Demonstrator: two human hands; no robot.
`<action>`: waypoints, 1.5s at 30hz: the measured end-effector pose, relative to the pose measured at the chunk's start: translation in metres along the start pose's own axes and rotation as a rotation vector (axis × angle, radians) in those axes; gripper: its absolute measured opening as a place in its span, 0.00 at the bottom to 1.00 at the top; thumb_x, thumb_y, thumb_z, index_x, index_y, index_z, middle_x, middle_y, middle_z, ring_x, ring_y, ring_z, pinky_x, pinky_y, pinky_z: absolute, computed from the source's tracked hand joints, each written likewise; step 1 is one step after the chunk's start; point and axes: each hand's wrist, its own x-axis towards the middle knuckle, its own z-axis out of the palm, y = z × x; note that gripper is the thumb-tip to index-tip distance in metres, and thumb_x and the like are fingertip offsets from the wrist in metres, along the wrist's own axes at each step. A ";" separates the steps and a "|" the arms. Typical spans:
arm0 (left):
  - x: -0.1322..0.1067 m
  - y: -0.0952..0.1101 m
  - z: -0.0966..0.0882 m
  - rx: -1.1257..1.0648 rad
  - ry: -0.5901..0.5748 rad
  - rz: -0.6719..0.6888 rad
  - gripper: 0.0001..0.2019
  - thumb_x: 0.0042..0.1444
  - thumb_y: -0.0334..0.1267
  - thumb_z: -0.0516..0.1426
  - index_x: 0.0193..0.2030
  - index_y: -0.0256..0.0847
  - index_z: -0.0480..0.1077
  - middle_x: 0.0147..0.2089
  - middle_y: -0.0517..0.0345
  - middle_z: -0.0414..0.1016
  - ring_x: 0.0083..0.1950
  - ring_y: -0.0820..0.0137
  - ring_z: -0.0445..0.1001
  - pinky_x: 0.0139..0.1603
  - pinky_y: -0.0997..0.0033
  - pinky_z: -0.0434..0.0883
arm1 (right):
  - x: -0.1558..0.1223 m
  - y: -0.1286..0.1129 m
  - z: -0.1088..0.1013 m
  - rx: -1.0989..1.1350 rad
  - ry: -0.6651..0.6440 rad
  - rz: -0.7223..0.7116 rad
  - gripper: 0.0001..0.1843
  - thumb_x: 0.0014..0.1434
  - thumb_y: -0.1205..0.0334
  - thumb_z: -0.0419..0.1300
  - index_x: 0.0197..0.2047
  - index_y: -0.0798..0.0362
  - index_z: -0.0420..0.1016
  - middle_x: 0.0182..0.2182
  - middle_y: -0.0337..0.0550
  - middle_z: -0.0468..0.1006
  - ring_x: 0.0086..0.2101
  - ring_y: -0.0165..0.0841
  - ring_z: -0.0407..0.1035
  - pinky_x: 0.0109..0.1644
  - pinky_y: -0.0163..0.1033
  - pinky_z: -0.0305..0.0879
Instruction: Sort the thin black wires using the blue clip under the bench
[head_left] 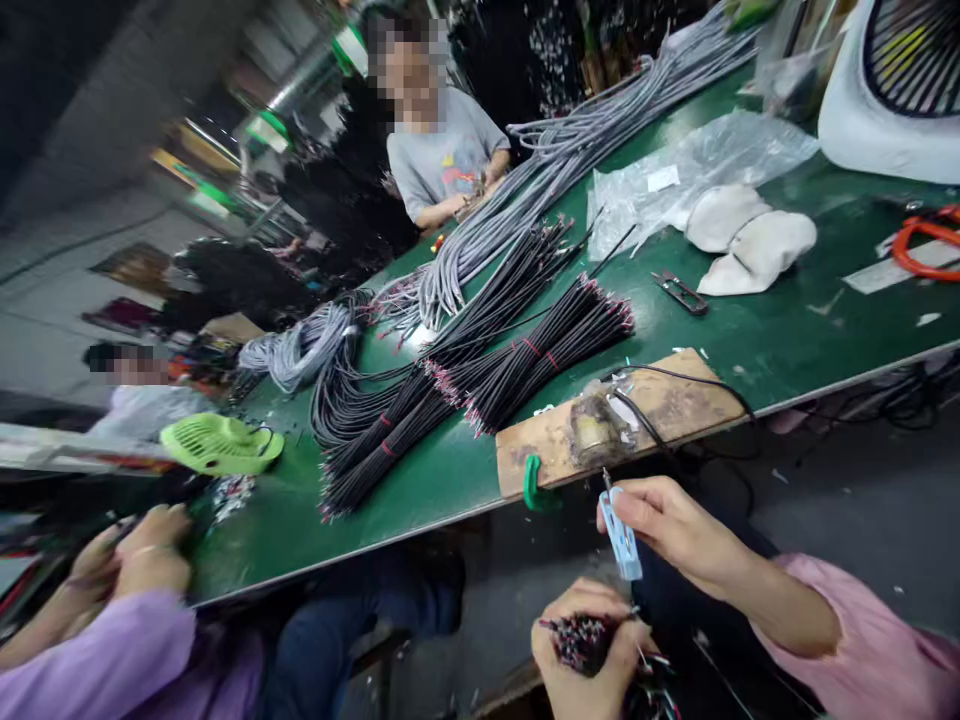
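Note:
My left hand [581, 655] is wrapped round a bundle of black cables [577, 640] whose ends show many thin red and dark wires. Above and to the right of it, my right hand [675, 520] pinches a light blue clothespin [622, 540]. A thin dark tip sticks up from the clothespin; I cannot make out what it is. That tip is close to the front edge of a wooden board [525, 450], on which a stained, box-like block [594, 428] with a black cord sits. More loose wire ends hang below my left hand.
A green clamp [534, 485] grips the board at the green table's [420, 490] edge. Black cable bundles [555, 350] and grey cables [487, 240] cover the middle. Snips [681, 293], white gloves [750, 240] and orange-handled scissors [926, 245] lie right. Co-workers sit left and opposite.

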 end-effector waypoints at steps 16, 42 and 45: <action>-0.005 0.003 0.014 -0.230 0.037 -0.210 0.12 0.39 0.40 0.71 0.21 0.38 0.74 0.19 0.63 0.74 0.12 0.79 0.70 0.14 0.85 0.64 | -0.013 0.025 -0.031 -0.095 0.017 -0.015 0.19 0.58 0.48 0.62 0.32 0.59 0.78 0.26 0.41 0.72 0.29 0.28 0.62 0.33 0.33 0.56; -0.017 -0.016 -0.009 -0.128 -0.023 -0.361 0.13 0.44 0.43 0.69 0.28 0.39 0.72 0.23 0.61 0.74 0.16 0.77 0.67 0.16 0.77 0.62 | -0.054 0.018 -0.018 -0.884 -0.007 -0.767 0.07 0.58 0.77 0.60 0.38 0.57 0.76 0.31 0.44 0.74 0.33 0.33 0.62 0.39 0.40 0.61; -0.019 -0.016 -0.010 -0.170 -0.062 -0.296 0.09 0.46 0.40 0.68 0.29 0.41 0.74 0.27 0.62 0.74 0.17 0.78 0.67 0.17 0.78 0.63 | -0.054 0.020 -0.019 -0.821 0.020 -0.688 0.07 0.59 0.74 0.60 0.40 0.56 0.76 0.31 0.44 0.76 0.34 0.33 0.66 0.43 0.43 0.61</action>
